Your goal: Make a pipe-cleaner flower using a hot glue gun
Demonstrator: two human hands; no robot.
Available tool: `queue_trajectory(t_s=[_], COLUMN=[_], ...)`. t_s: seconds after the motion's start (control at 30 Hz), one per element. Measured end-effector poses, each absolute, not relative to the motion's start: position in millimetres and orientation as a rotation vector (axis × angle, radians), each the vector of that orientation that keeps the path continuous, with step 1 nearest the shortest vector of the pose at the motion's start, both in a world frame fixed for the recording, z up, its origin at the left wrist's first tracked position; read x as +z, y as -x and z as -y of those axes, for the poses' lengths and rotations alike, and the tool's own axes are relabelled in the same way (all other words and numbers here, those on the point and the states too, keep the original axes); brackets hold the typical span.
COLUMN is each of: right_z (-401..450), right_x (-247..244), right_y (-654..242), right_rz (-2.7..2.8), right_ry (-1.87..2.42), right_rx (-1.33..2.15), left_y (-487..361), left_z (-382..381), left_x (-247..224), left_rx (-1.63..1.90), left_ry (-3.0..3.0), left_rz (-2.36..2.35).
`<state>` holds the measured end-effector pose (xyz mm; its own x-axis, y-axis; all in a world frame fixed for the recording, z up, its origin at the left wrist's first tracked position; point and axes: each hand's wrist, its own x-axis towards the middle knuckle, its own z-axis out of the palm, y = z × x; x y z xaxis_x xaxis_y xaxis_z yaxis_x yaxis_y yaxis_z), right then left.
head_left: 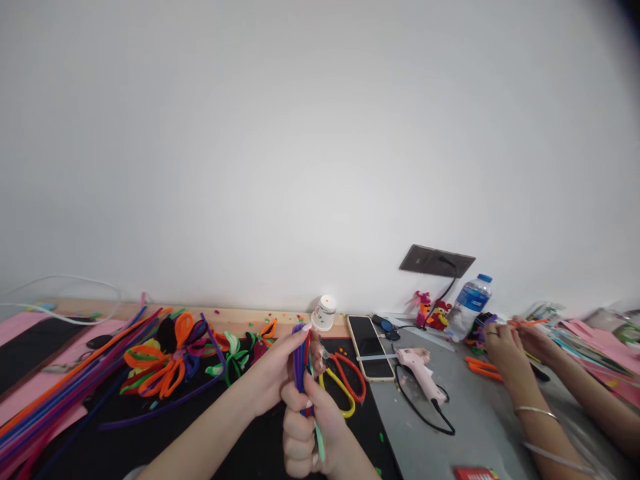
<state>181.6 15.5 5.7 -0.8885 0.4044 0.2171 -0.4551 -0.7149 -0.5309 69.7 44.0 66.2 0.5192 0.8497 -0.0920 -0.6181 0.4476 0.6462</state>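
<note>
Near the bottom centre, my right hand [305, 427] is wrapped round a bundle of bent pipe cleaners [299, 360], purple, red and blue, with a pale green end poking out below. The fingers of my left hand [275, 370] pinch the upper part of the same bundle, just above my right hand. Yellow and red looped handles [350, 383] lie on the black mat [200, 443] right beside my hands. To the left sits a flower of orange, green and purple pipe cleaners [175, 360], with a green and white looped piece [235, 360] next to it.
Long pipe cleaners [65, 393] lie at the left. A paper cup [324, 313], phone [370, 350], pink glue gun [420, 373] with cord, and water bottle [470, 303] stand or lie along the wall side. Another person's hands [505, 347] work at the right.
</note>
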Motion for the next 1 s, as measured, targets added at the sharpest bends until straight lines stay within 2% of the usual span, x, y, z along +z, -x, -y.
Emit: queue_trajectory(t_s=[0.33,0.77,1.0], right_z=[-15,-18,-16], right_x=[3,5,8], right_y=[-178,-179,-177], right_rz=[0.794,0.821,0.829], right_ry=[-0.114,-0.269,-0.082], right_rx=[2.588,2.601,2.594], left_y=[-74,-69,-75], left_z=[-42,-43,-43], left_x=[68,75,74], left_rx=[1.037,0.946,1.052], left_ry=[-0.651,-0.655,-0.629], left_rz=[-0.547,-0.462,-0.546])
